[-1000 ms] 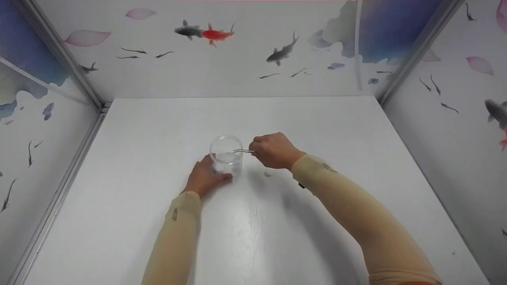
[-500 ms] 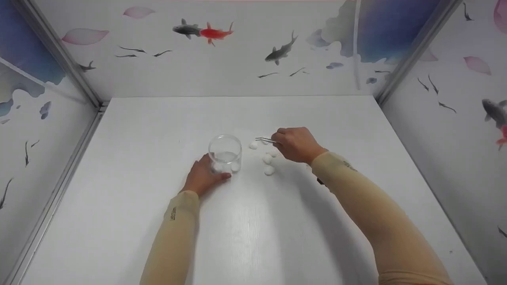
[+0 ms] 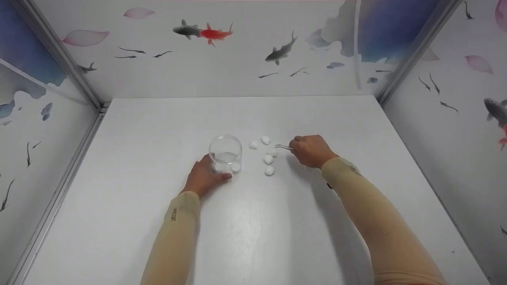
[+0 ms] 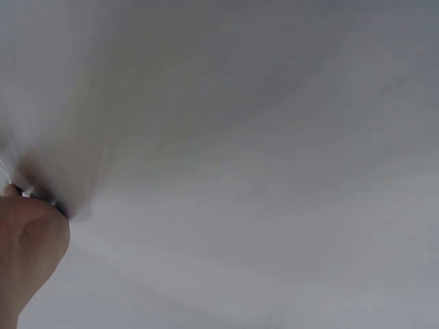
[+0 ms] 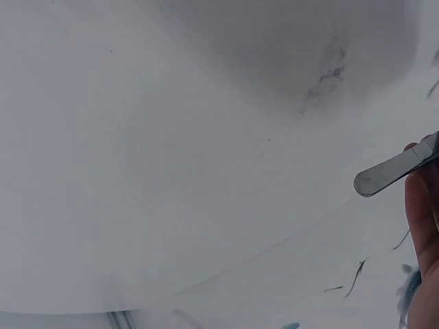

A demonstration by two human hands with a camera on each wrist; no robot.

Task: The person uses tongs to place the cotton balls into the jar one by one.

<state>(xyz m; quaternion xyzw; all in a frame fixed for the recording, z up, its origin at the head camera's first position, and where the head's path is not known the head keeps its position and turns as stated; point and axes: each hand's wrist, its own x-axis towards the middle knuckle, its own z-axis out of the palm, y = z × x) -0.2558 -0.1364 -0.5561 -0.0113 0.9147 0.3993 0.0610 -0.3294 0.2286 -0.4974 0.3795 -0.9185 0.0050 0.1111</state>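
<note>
Tweezers (image 5: 392,173) (seemingly spread) are partly hidden by the right hand (image 3: 313,151).

Beneath the fingers (image 3: 298,141) lies a white worktop (image 3: 134,142), beyond them a white back wall (image 3: 233,81) printed with fish (image 3: 216,33) and pink petals (image 3: 86,38), and to their left and right patterned side walls (image 3: 443,138).

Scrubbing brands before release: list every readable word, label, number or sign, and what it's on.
"LetsSlim" (best guess; small and blurred): dark print on the left sleeve.
Unreadable, too small and blurred: dark mark on the right sleeve.
No legible text on the jar or tweezers.
Walls: painted fish and petals; no lettering I can make out.
</note>
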